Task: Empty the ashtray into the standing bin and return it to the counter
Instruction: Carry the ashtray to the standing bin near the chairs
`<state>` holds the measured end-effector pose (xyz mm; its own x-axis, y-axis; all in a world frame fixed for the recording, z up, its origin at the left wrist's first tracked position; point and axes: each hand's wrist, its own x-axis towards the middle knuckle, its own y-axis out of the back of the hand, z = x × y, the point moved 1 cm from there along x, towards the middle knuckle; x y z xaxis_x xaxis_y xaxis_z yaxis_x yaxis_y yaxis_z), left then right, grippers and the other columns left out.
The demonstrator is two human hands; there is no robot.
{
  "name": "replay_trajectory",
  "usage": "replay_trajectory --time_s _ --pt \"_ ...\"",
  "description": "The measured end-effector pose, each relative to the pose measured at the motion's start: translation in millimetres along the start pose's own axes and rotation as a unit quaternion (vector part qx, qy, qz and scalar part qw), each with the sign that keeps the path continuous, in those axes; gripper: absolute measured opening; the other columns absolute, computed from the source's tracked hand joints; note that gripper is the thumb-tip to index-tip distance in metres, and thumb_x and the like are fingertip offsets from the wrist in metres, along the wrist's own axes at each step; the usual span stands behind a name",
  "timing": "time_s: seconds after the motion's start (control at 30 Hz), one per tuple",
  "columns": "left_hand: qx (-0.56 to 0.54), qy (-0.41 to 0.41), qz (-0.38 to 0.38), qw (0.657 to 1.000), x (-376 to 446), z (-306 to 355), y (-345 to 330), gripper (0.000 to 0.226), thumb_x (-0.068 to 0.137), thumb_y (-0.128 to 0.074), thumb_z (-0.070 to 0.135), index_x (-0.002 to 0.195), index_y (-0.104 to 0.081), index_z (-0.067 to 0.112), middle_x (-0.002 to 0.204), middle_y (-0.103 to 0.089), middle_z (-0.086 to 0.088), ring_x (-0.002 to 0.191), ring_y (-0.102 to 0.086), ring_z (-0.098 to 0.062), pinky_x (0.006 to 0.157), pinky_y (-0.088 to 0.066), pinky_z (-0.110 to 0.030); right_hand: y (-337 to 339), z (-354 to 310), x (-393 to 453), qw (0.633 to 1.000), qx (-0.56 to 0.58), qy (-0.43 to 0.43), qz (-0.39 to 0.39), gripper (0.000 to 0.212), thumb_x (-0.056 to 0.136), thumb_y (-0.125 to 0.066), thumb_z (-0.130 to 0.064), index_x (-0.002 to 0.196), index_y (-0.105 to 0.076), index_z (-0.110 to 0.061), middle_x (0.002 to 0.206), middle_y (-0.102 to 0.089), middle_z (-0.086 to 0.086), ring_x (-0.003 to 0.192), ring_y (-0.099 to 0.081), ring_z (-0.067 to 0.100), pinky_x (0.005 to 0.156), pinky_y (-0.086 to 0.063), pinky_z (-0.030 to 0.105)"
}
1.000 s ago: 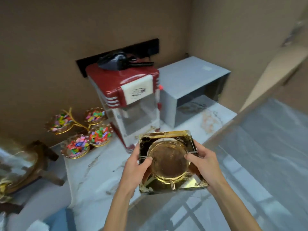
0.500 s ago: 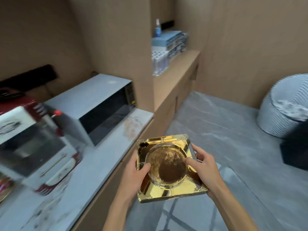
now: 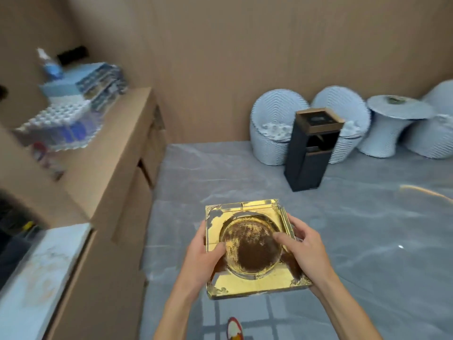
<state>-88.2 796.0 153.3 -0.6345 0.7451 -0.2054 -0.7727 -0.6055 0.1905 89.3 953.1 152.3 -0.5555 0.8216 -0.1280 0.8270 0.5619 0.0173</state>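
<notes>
I hold a square gold ashtray (image 3: 250,278) level in front of me, its round bowl coated with dark brown ash. My left hand (image 3: 203,256) grips its left edge with the thumb inside the bowl. My right hand (image 3: 304,249) grips the right edge, fingers over the rim. The standing bin (image 3: 311,153), a tall black box with a brown square top, stands on the floor ahead and to the right, well beyond the ashtray. The marble counter (image 3: 41,261) lies at the lower left.
A brown cabinet (image 3: 117,153) along the left wall carries packs of bottles (image 3: 61,119) and a spray bottle (image 3: 49,65). White woven chairs (image 3: 274,126) and a small round table (image 3: 394,119) stand behind the bin. Grey floor (image 3: 220,173) stretches between. A shoe (image 3: 234,330) shows below.
My view has swung right, away from the counter and popcorn machine; the standing bin and chairs have come into sight. Both hands keep the same hold on the ashtray.
</notes>
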Motion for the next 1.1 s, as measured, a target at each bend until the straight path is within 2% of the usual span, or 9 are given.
replay_trajectory --time_s 0.1,0.23,0.33,0.5,0.67,0.73,0.9,1.0,1.1 --pt "0.010 -0.010 -0.045 0.999 45 15 -44 0.062 0.088 -0.059 0.011 0.112 -0.060 0.067 0.088 -0.079 0.018 0.067 -0.067 -0.004 0.064 -0.058 -0.016 40 -1 27 0.998 0.003 -0.001 0.060 0.046 0.087 -0.074 -0.006 0.126 -0.066 -0.029 0.095 -0.081 -0.017 0.083 -0.077 0.007 0.063 -0.060 0.019" --pt "0.027 -0.015 -0.098 0.995 114 32 -97 0.060 0.095 -0.061 0.009 0.113 -0.049 0.065 0.084 -0.073 0.042 0.073 -0.069 0.014 0.061 -0.051 -0.003 90 0 74 0.993 0.012 -0.005 0.116 0.045 0.088 -0.074 -0.006 0.125 -0.068 -0.031 0.101 -0.081 -0.012 0.091 -0.078 0.013 0.079 -0.062 0.037" --pt "0.030 -0.016 -0.124 0.992 164 50 -134 0.060 0.095 -0.060 0.011 0.120 -0.050 0.065 0.099 -0.077 0.033 0.089 -0.072 0.009 0.067 -0.054 -0.010 121 -4 117 0.989 0.014 -0.002 0.150 0.045 0.087 -0.073 -0.005 0.120 -0.068 -0.036 0.100 -0.081 -0.013 0.090 -0.078 0.011 0.072 -0.062 0.026" --pt "0.041 -0.030 -0.157 0.986 244 79 -187 0.067 0.098 -0.060 0.007 0.104 -0.042 0.071 0.070 -0.061 0.053 0.064 -0.056 0.031 0.055 -0.043 0.005 169 -12 185 0.982 0.017 -0.003 0.186 0.045 0.088 -0.074 -0.006 0.110 -0.066 -0.044 0.095 -0.079 -0.024 0.085 -0.075 -0.001 0.061 -0.058 0.014" --pt "0.062 -0.050 -0.192 0.978 303 105 -236 0.065 0.099 -0.060 0.005 0.108 -0.042 0.066 0.085 -0.065 0.053 0.079 -0.062 0.029 0.061 -0.045 0.005 211 -12 237 0.974 0.021 -0.008 0.225 0.045 0.087 -0.075 -0.004 0.117 -0.065 -0.037 0.094 -0.079 -0.025 0.085 -0.074 -0.004 0.061 -0.054 0.008" --pt "0.069 -0.054 -0.201 0.976 325 113 -256 0.064 0.099 -0.060 0.006 0.115 -0.045 0.066 0.095 -0.071 0.045 0.089 -0.067 0.021 0.068 -0.051 -0.001 229 -11 257 0.972 0.022 -0.014 0.235 0.047 0.087 -0.075 -0.004 0.122 -0.064 -0.033 0.095 -0.079 -0.024 0.085 -0.075 -0.003 0.062 -0.055 0.009" --pt "0.069 -0.050 -0.212 0.973 375 129 -316 0.056 0.099 -0.059 0.009 0.138 -0.050 0.049 0.106 -0.080 0.020 0.099 -0.077 -0.010 0.092 -0.063 -0.045 284 -6 314 0.969 0.016 -0.026 0.246 0.052 0.088 -0.074 -0.007 0.131 -0.061 -0.034 0.095 -0.079 -0.025 0.083 -0.075 -0.002 0.060 -0.057 0.012" --pt "0.069 -0.045 -0.209 0.975 406 134 -359 0.058 0.100 -0.058 0.010 0.142 -0.048 0.047 0.104 -0.080 0.017 0.098 -0.075 -0.019 0.089 -0.064 -0.041 324 -2 352 0.971 0.003 -0.028 0.236 0.055 0.088 -0.075 -0.007 0.134 -0.059 -0.034 0.090 -0.077 -0.029 0.081 -0.073 -0.007 0.059 -0.053 0.006" --pt "0.065 -0.039 -0.189 0.979 438 139 -404 0.059 0.099 -0.059 0.011 0.142 -0.047 0.049 0.104 -0.077 0.026 0.097 -0.073 -0.005 0.090 -0.063 -0.034 366 -2 393 0.975 -0.006 -0.031 0.219 0.058 0.088 -0.074 -0.003 0.139 -0.060 -0.026 0.094 -0.078 -0.027 0.085 -0.073 -0.006 0.063 -0.053 0.005"
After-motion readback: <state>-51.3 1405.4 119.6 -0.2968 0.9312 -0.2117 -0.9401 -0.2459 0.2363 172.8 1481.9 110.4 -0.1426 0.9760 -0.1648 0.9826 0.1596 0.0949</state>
